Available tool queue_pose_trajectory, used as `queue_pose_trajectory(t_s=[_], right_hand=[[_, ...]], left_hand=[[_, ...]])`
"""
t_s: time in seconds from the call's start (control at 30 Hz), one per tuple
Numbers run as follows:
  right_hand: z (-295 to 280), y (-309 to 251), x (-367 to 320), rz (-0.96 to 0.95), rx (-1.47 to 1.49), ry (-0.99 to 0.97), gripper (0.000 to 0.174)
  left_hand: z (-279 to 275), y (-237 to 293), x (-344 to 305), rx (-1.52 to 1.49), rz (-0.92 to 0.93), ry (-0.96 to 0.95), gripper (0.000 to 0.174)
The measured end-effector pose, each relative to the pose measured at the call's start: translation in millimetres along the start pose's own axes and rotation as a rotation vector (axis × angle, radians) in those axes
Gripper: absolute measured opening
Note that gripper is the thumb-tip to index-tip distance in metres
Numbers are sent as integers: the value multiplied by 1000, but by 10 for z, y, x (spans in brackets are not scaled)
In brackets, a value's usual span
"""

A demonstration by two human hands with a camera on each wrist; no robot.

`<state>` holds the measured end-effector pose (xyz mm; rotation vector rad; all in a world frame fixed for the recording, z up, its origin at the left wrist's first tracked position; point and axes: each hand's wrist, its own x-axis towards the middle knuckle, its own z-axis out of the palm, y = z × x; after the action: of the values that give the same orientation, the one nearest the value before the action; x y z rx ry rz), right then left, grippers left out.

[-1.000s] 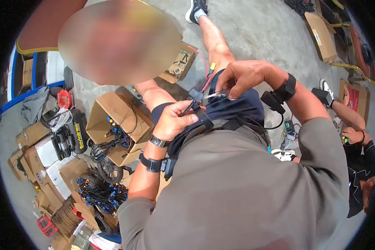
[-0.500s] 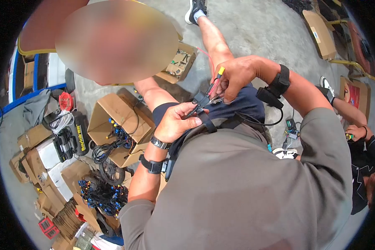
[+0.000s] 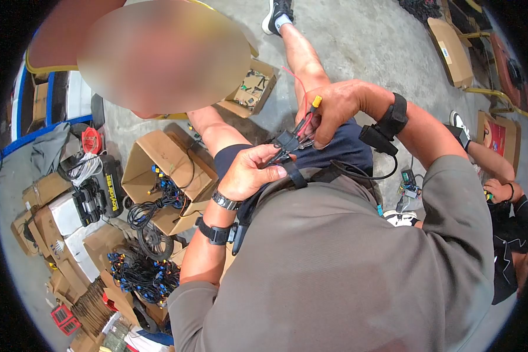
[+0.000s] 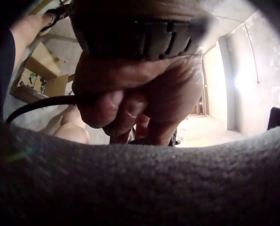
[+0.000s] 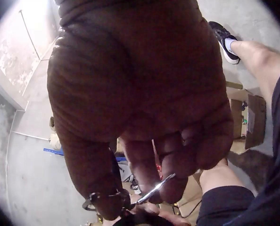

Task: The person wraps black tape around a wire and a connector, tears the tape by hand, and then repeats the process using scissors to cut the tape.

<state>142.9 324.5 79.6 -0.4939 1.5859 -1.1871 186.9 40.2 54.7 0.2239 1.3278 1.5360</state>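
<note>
My left hand [image 3: 247,171] pinches a small dark box-shaped electrical part [image 3: 286,141] with black cable, held above my lap. Red and black wires lead from it to a yellow connector [image 3: 317,101], which lies against the back of my right fingers. My right hand [image 3: 337,108] grips a small shiny metal tool [image 5: 155,190], its tip right by the part; its exact kind I cannot tell. In the left wrist view, the curled fingers [image 4: 119,110] have a black cable [image 4: 41,103] running out beside them, and the shirt hides the lower half.
An open cardboard box [image 3: 164,176] of cables stands on the left, near a heap of black cables with blue connectors [image 3: 144,276]. A smaller box of parts [image 3: 255,88] sits ahead. Another person [image 3: 504,234] is at the right, and a blurred figure faces me.
My right hand has moved left and in with the metal tool, up to the dark part. The yellow connector has shifted against the right fingers. My left hand stays nearly still.
</note>
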Motion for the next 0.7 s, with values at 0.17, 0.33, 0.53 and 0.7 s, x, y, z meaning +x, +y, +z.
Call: queue_pose_trajectory(t_s=[0.17,0.33,0.53,0.7], right_hand=[[10,-23,-16,8,6,2,26],[17,5,-15,9,48,-12,28],[-9,13,-40,5,69,-7,29],[-30,14,-83,-3,-5,16,29]], left_hand=[[3,13,-6,25,-3,-7,39],[-2,2,5,13,1,-22,37],[31,66,6,13,-29,0,33],[-6,42,29,43,-50,-18,33]])
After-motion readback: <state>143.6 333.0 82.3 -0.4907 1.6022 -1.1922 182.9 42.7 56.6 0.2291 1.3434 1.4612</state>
